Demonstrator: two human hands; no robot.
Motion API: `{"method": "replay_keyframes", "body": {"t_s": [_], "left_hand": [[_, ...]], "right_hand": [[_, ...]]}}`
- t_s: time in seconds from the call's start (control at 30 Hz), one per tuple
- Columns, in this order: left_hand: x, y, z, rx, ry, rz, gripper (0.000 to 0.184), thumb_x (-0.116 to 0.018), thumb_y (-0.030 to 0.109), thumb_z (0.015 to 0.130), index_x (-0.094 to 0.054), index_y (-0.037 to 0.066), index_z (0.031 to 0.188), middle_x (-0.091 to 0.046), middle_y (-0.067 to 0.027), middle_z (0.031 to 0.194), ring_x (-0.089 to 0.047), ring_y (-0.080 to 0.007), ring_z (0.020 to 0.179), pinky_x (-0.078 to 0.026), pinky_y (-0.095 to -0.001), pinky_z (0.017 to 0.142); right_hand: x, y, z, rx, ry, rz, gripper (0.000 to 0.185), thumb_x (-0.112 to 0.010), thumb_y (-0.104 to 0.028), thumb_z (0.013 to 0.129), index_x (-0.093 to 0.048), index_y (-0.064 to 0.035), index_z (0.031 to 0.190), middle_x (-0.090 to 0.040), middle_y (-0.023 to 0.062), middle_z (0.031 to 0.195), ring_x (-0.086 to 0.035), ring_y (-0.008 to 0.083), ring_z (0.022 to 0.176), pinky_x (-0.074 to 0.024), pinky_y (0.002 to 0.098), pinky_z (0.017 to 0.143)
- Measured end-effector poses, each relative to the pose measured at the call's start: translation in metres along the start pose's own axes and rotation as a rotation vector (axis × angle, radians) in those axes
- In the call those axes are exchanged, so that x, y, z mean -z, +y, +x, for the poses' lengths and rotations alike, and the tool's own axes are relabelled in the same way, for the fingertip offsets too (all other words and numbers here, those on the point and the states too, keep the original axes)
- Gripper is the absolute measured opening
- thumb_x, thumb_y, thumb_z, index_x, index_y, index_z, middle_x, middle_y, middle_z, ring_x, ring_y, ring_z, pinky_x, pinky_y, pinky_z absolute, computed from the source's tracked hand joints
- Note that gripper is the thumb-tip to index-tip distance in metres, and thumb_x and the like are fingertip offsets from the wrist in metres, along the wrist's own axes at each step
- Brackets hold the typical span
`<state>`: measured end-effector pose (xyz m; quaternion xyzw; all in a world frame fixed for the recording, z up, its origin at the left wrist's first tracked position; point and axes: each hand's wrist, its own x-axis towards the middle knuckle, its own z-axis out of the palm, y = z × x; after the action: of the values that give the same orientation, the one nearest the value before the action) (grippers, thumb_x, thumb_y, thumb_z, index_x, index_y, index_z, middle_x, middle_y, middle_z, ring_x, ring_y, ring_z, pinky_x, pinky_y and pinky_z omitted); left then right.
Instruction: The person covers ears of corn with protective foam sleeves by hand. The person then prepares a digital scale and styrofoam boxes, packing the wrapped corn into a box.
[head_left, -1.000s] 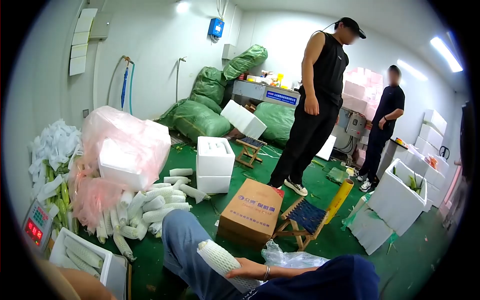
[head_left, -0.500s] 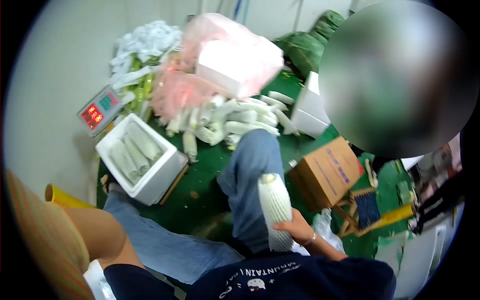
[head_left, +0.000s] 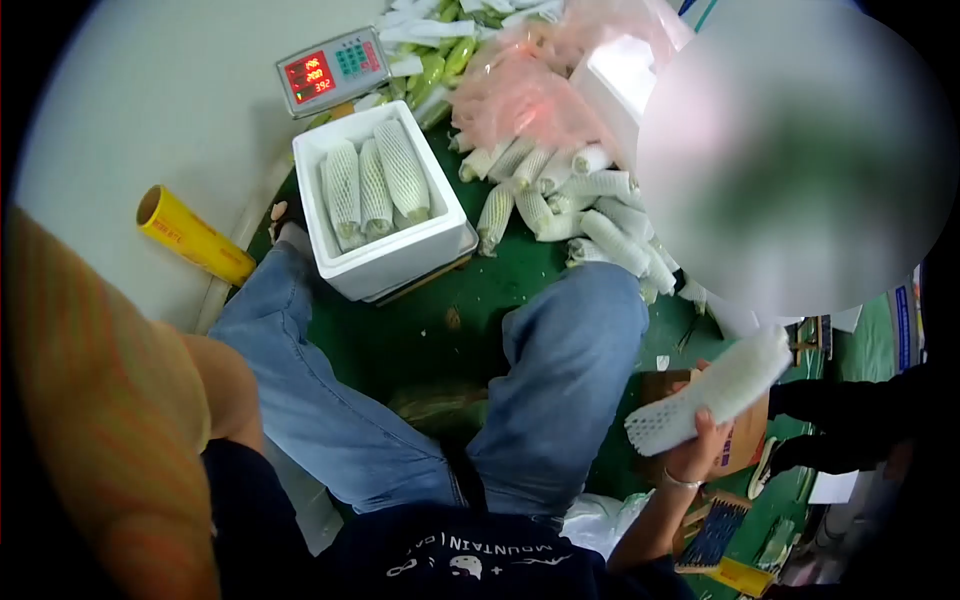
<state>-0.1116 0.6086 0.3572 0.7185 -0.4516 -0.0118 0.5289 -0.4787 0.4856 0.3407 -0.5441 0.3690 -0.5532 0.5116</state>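
Note:
My right hand (head_left: 700, 445) is wrapped round a pale vegetable in white foam netting (head_left: 712, 392), held at a tilt above the cardboard box (head_left: 745, 440). Of my left arm, the bent bare part (head_left: 215, 390) shows at the left edge, and the left hand itself is hidden. A white foam box (head_left: 390, 255) with several netted vegetables (head_left: 375, 190) inside stands beyond my knees, on the scale's platform. The scale's display (head_left: 335, 72) is lit with red digits.
More netted vegetables (head_left: 600, 215) lie on the green floor by pink plastic (head_left: 530, 90). A yellow tube (head_left: 195, 235) leans at the left. A folding stool (head_left: 715, 530) and a person's dark-trousered legs (head_left: 840, 420) are at the right. A blurred circle hides the upper right.
The view has swung down and left toward the foam box. My right hand has lifted the netted vegetable off my leg and out to the right, turning it from upright to slanted.

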Motion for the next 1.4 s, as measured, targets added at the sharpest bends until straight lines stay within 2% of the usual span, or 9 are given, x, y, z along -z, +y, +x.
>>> {"method": "replay_keyframes", "body": {"t_s": [0.2,0.27,0.4,0.6,0.67,0.73,0.83,1.2,1.4], "left_hand": [[0.002,0.002,0.06,-0.112,0.347,0.147,0.022,-0.059,-0.001,0.077,-0.058,-0.001,0.098,-0.052,-0.004,0.087,-0.053,-0.0118,0.082,-0.044,-0.0285,0.084],[-0.014,-0.071,0.059,0.25,0.352,-0.371,0.018,-0.061,-0.004,0.077,-0.059,0.001,0.094,-0.056,-0.0042,0.088,-0.055,-0.0124,0.087,-0.044,-0.0279,0.086],[-0.025,-0.14,0.037,0.467,0.191,0.122,0.031,-0.064,0.007,0.077,-0.06,0.002,0.107,-0.063,-0.0081,0.088,-0.06,-0.0162,0.077,-0.048,-0.0262,0.072],[-0.024,-0.179,0.098,0.088,-0.012,0.498,0.022,-0.06,0.015,0.076,-0.065,0.006,0.095,-0.064,-0.0124,0.089,-0.06,-0.0313,0.087,-0.048,-0.037,0.078],[-0.034,-0.222,0.126,-0.152,-0.197,0.605,0.014,-0.058,0.013,0.075,-0.068,0.008,0.083,-0.064,-0.0114,0.088,-0.061,-0.0289,0.086,-0.048,-0.0381,0.078],[-0.061,-0.241,0.156,0.059,-0.725,1.058,0.012,-0.057,0.015,0.074,-0.068,0.01,0.076,-0.064,-0.0106,0.088,-0.061,-0.0259,0.087,-0.045,-0.0361,0.082],[-0.065,-0.264,0.169,-0.169,-0.682,0.831,0.013,-0.059,0.022,0.076,-0.068,0.014,0.08,-0.063,-0.0071,0.093,-0.058,-0.0227,0.095,-0.04,-0.036,0.088],[-0.021,-0.262,0.153,-0.037,-0.7,0.755,0.033,-0.062,0.042,0.078,-0.063,0.024,0.105,-0.058,-0.007,0.104,-0.051,-0.0264,0.104,-0.034,-0.0382,0.091],[-0.019,-0.274,0.16,0.105,-0.668,0.701,0.024,-0.063,0.037,0.075,-0.064,0.023,0.095,-0.062,-0.0007,0.094,-0.052,-0.0214,0.102,-0.033,-0.0364,0.09]], "right_hand": [[0.028,0.095,0.024,-0.305,0.09,-0.334,0.074,-0.067,-0.008,0.063,-0.035,0.0034,0.128,-0.051,0.0121,0.109,-0.053,0.0229,0.095,-0.0443,0.0333,0.085],[0.01,0.1,0.049,-0.295,0.007,-0.354,0.076,-0.068,-0.005,0.06,-0.036,0.004,0.128,-0.051,0.0104,0.11,-0.049,0.0198,0.097,-0.0401,0.0306,0.088],[-0.05,0.086,0.125,-0.087,-0.242,-0.502,0.073,-0.069,-0.009,0.061,-0.037,0.0049,0.125,-0.053,0.0131,0.107,-0.051,0.0208,0.095,-0.0423,0.033,0.085],[-0.194,0.056,0.189,0.325,-0.775,-0.775,0.069,-0.068,-0.011,0.062,-0.038,-0.0052,0.124,-0.059,0.0218,0.098,-0.06,0.0371,0.088,-0.0476,0.0399,0.078],[-0.23,0.056,0.192,0.327,-0.898,-0.861,0.069,-0.069,-0.014,0.061,-0.039,-0.0063,0.122,-0.059,0.0239,0.095,-0.059,0.0412,0.086,-0.0486,0.042,0.075],[-0.254,0.061,0.193,0.393,-1.028,-0.952,0.07,-0.071,-0.015,0.06,-0.039,-0.0071,0.122,-0.061,0.0227,0.093,-0.06,0.0395,0.086,-0.0491,0.0426,0.074],[-0.283,0.074,0.189,0.447,-1.164,-1.005,0.07,-0.072,-0.021,0.06,-0.04,-0.0077,0.122,-0.061,0.0224,0.094,-0.06,0.0392,0.086,-0.0494,0.0433,0.074],[-0.428,0.093,0.176,0.571,-1.99,-1.544,0.063,-0.07,-0.04,0.065,-0.046,-0.007,0.113,-0.064,0.017,0.093,-0.061,0.0349,0.087,-0.0493,0.0433,0.074],[-0.474,0.209,0.136,0.259,-2.385,-1.064,0.064,-0.068,-0.044,0.068,-0.053,-0.0031,0.115,-0.062,0.0215,0.096,-0.06,0.0357,0.091,-0.0475,0.0411,0.08]]}}
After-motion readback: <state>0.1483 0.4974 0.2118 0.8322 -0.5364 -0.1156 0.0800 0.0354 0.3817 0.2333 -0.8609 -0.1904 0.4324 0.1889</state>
